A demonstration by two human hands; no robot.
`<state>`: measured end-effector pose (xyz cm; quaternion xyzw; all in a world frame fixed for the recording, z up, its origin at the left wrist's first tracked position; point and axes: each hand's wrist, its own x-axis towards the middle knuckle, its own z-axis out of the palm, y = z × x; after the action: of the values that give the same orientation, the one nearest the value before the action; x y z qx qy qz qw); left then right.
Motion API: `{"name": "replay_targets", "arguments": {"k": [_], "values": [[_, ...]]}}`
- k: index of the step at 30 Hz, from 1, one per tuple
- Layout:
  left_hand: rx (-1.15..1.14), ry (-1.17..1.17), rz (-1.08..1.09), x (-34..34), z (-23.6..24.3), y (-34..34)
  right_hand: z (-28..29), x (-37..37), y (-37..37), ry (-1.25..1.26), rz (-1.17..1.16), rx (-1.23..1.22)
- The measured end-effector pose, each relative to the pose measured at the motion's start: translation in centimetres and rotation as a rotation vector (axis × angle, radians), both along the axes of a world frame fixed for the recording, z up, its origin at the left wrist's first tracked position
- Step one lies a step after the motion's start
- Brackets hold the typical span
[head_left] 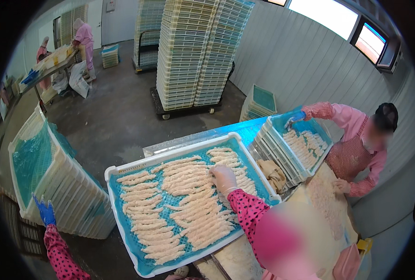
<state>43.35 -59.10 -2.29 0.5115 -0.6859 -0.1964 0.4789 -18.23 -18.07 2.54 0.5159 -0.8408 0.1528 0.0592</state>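
Note:
In front of me a large white tray (189, 151) with a blue mesh liner holds several columns of pale, crumb-coated strips (189, 179). My right hand (224, 178), in a whitish glove, reaches over the tray. Its fingers are drawn together, pointing down among the strips near the right column; whatever they grip is hidden beneath them. Out to the left is my left hand (44, 210) in a blue glove, fingers spread and empty. It hovers by the near corner of a leaning stack of white trays (72, 196). Both sleeves are pink with dark dots.
Across the work surface (235, 261) a co-worker (356, 149) handles strips in stacked trays (282, 154). A crumpled beige cloth (273, 175) lies beside them. Tall tray stacks (184, 56) stand on a wheeled dolly (165, 109). A blurred pink-and-beige shape (291, 238) covers the lower right.

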Motion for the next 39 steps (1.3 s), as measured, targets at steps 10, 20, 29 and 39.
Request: {"name": "replay_targets", "arguments": {"k": [10,20,29,39], "values": [[-0.237,0.045,0.834,2.8,-3.1,-10.7,0.8,3.5,1.7,-0.223,0.283,-0.093],[0.119,0.446,0.851,-7.7,2.3,-10.7,0.0,13.9,-1.1,-0.452,0.519,0.037],[0.082,0.528,0.695,-7.4,6.0,-12.9,3.2,15.6,7.5,-0.534,0.289,-0.004],[0.216,1.158,0.440,-9.1,12.2,-8.7,1.8,8.1,13.8,-0.274,-0.128,-0.015]]}}
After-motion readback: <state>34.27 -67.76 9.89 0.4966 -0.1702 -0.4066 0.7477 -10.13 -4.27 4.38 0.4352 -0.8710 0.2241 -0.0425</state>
